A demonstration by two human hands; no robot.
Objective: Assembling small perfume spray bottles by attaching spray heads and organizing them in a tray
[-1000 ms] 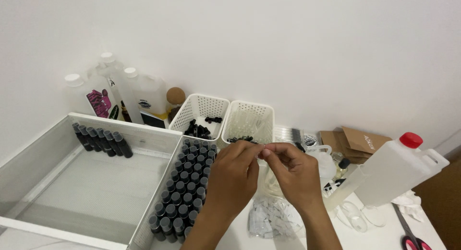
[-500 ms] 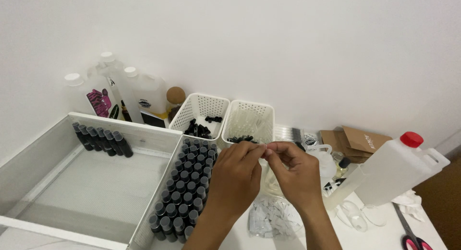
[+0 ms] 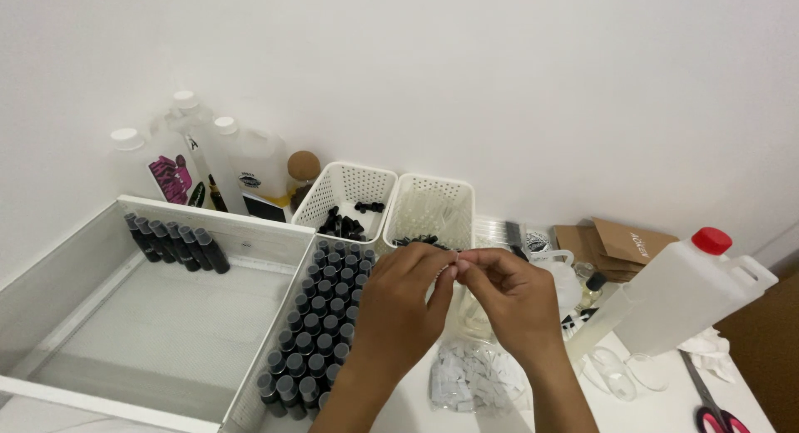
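My left hand [image 3: 399, 312] and my right hand [image 3: 512, 300] meet fingertip to fingertip above the table, pinching something very small between them that I cannot make out. Below them lies a clear bag of small white paper pieces [image 3: 474, 379]. Just left of my left hand stands a narrow tray packed with several small dark bottles [image 3: 320, 316].
A large shallow white tray [image 3: 125, 333] holds a short row of dark bottles [image 3: 175, 246] at its far edge. Two white baskets [image 3: 345, 196] [image 3: 433, 204], white jugs [image 3: 241, 163], a red-capped white jug [image 3: 682, 296], brown boxes [image 3: 620, 246] and red-handled scissors [image 3: 712, 404] surround the hands.
Both hands have stayed in nearly the same spot, fingertips still together; only slight finger movement shows.
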